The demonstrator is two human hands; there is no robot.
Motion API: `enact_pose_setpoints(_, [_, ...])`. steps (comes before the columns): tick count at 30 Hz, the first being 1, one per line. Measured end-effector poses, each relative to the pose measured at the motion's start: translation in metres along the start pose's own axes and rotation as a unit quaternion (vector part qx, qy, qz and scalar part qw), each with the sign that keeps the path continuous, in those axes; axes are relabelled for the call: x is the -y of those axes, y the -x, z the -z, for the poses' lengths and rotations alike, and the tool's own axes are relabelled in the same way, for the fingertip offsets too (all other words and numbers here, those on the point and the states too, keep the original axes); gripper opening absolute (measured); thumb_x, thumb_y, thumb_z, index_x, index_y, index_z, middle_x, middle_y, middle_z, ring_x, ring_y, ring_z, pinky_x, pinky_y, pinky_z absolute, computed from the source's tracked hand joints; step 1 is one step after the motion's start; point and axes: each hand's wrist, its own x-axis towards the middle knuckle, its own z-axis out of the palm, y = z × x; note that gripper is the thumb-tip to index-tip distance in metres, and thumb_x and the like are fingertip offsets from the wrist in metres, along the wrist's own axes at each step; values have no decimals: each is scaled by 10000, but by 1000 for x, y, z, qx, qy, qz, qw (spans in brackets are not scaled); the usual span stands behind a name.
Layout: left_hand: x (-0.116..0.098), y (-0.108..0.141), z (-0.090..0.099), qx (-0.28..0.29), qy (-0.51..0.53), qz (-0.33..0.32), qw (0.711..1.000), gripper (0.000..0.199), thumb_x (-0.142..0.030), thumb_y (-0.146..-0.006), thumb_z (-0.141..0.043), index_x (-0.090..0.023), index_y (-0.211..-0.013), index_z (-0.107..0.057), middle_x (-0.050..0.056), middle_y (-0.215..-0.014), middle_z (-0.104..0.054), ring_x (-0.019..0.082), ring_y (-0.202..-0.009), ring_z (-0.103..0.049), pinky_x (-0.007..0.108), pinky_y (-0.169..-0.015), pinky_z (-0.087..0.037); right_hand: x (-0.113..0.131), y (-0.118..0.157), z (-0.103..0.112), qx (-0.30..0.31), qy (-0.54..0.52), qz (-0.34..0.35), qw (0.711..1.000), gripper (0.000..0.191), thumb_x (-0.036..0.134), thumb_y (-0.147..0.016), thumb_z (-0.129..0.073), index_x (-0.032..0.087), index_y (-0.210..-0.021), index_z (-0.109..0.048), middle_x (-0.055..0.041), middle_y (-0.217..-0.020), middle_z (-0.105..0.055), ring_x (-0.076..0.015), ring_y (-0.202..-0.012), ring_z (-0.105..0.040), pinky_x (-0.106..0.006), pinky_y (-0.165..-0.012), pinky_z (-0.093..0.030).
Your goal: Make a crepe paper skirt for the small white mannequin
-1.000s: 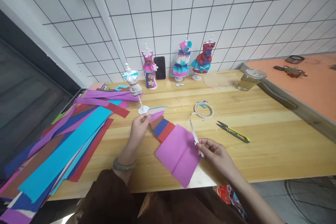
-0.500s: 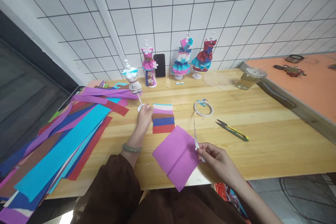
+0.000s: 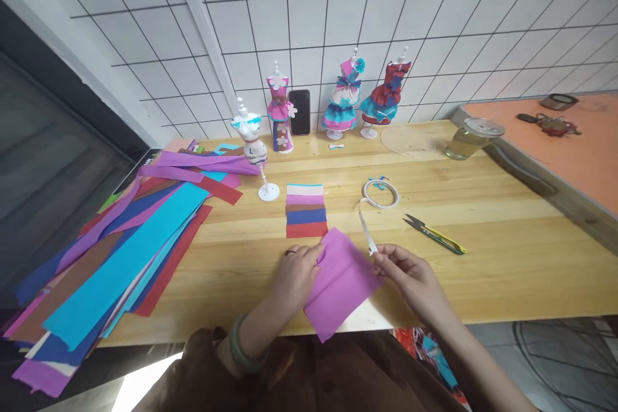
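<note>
My left hand (image 3: 295, 275) is at the left edge of a square sheet of purple crepe paper (image 3: 340, 283), its fingertips closed on that edge. A crease runs across the sheet. My right hand (image 3: 410, 273) pinches the free end of a white tape strip (image 3: 365, 228) by the sheet's right corner. The strip runs up to a tape roll (image 3: 381, 194) lying flat on the table. Just beyond the sheet lie stacked paper pieces (image 3: 306, 214) in several colours. A small white dress form (image 3: 254, 148) stands upright on its round base to the left.
Long coloured paper strips (image 3: 130, 251) pile up at the left. Yellow-handled thread snips (image 3: 434, 234) lie right of the tape roll. Dressed mini forms (image 3: 344, 100) and a phone (image 3: 300, 112) stand by the tiled wall. A lidded cup (image 3: 470, 138) is near the orange surface (image 3: 535, 148).
My left hand has left the dress form's base and come down right to the purple sheet. The right hand stays on the tape end, and the view has shifted slightly.
</note>
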Motion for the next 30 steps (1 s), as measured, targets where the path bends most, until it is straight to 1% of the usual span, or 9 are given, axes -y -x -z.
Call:
enact_pose_setpoints(5, [45,8,41,23,-5,-61,998,349,-160,-837,-377,-234,-1120,-567,54,-943,-609,174,-877,-547,294,-787,-414,0,6,-8,7,37,16,999,276,456,-733,-613,185,-782,-627,-26,-708,-597,-153,-650,-542,-272,-646,-444])
enact_pose_setpoints(8, [80,12,71,-19,-111,18,993,329,-138,-822,-382,-243,-1035,-610,65,-835,-607,210,-848,-554,355,-769,-417,-1,9,-14,-1,47,29,998,238,428,-739,-616,193,-769,-638,-30,-717,-618,-164,-686,-557,-278,-669,-450])
enact_pose_setpoints(10, [91,13,81,-99,-184,68,976,273,-138,-796,-429,-220,-966,-627,102,-884,-598,259,-925,-532,425,-817,-398,-2,10,-19,-3,55,43,998,219,410,-743,-617,196,-780,-650,-44,-779,-641,-180,-741,-575,-290,-704,-454])
enact_pose_setpoints(12, [85,11,77,-176,-185,66,965,237,-150,-794,-458,-196,-963,-618,134,-1055,-567,286,-1054,-478,471,-902,-349,-3,10,-25,2,70,63,996,199,388,-757,-608,200,-795,-660,-53,-822,-647,-190,-778,-584,-295,-719,-455])
enact_pose_setpoints(14, [64,10,62,-197,-97,18,975,229,-182,-816,-451,-183,-978,-613,116,-1079,-576,257,-1051,-488,442,-919,-361,-3,10,-30,8,93,88,992,175,361,-777,-592,206,-806,-666,-55,-839,-646,-189,-786,-587,-291,-708,-454])
enact_pose_setpoints(17, [19,8,32,-143,126,-34,981,214,-251,-812,-502,-186,-977,-623,64,-1000,-635,191,-962,-551,354,-888,-417,-2,10,-38,23,134,133,982,142,312,-802,-567,215,-833,-666,-57,-842,-642,-189,-797,-586,-287,-702,-450])
enact_pose_setpoints(21, [-20,6,4,-81,369,27,925,277,-326,-797,-532,-192,-1024,-620,62,-1006,-659,181,-908,-598,318,-827,-462,1,12,-47,60,189,199,960,160,256,-838,-509,231,-899,-655,-64,-842,-631,-194,-792,-583,-305,-712,-453])
enact_pose_setpoints(25, [-22,-2,-4,-20,512,87,854,288,-317,-754,-583,-144,-979,-637,84,-989,-669,186,-896,-611,310,-816,-470,-1,13,-54,83,262,240,931,205,222,-861,-443,229,-934,-634,-75,-812,-612,-199,-769,-573,-319,-691,-461])
enact_pose_setpoints(30, [-9,-16,-4,26,526,125,841,142,-236,-733,-581,-125,-769,-663,57,-772,-683,154,-740,-608,270,-698,-476,-1,16,-59,139,290,274,906,238,186,-852,-444,231,-1023,-604,-97,-949,-604,-211,-897,-558,-347,-782,-458])
